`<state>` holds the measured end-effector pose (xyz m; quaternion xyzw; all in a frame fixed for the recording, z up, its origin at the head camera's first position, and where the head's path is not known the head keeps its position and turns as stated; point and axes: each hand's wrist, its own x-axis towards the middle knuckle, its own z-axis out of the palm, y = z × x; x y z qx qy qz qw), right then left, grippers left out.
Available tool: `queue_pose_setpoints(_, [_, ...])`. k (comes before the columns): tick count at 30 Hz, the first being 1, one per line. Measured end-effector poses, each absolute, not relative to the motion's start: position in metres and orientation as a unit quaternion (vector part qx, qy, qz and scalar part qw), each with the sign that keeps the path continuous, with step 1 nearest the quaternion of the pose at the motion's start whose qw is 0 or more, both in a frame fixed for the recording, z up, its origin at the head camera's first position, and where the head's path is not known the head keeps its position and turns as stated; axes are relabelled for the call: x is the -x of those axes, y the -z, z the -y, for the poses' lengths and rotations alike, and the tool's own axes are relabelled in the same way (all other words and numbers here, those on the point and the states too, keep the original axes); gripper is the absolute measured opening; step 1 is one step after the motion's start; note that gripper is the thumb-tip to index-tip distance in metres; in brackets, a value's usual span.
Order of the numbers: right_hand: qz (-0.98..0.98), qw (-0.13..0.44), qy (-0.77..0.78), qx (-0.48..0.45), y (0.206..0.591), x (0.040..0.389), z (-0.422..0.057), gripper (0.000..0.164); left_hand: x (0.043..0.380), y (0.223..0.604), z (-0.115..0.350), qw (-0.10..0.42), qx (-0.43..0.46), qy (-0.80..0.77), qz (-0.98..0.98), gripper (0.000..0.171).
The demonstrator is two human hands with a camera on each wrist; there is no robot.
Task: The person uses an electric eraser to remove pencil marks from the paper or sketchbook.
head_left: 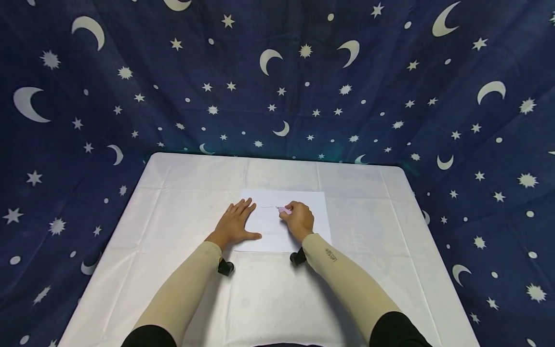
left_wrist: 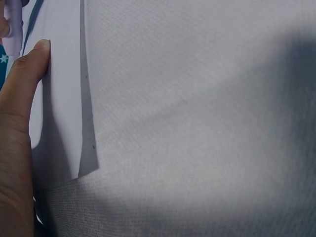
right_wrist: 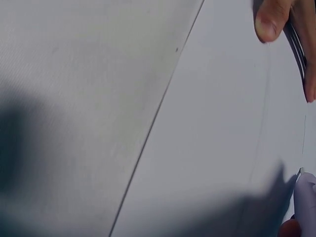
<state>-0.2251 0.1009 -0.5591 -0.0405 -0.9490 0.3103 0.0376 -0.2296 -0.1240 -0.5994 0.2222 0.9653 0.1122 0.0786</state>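
A white sheet of paper (head_left: 269, 243) lies on the table in the head view. My left hand (head_left: 235, 223) rests flat on its left edge, fingers spread and thumb pointing right. Between thumb and fingers, my right hand (head_left: 300, 220) pinches a small lavender utility knife (head_left: 284, 210). Its short metal tip touches the sheet, as the right wrist view shows at the end of the knife (right_wrist: 306, 202). From the tip a thin straight line (head_left: 267, 207) runs left across the paper. Only part of the left hand (left_wrist: 17, 108) enters the left wrist view.
A white cloth with fold creases covers the table (head_left: 191, 183). Behind and beside it hangs a dark blue curtain (head_left: 243, 111) with moons and stars. A small black wrist camera (head_left: 226, 267) sits on the left wrist, another black camera (head_left: 297, 257) on the right.
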Motion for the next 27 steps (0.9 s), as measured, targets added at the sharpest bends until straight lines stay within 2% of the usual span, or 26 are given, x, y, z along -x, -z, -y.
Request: queue_pose_setpoints(27, [0.950,0.040,-0.305,0.050,0.5603,0.2246,-0.1059,0.021,0.2289,0.5999,0.1237,0.084,-0.221,-0.116,-0.965,0.111])
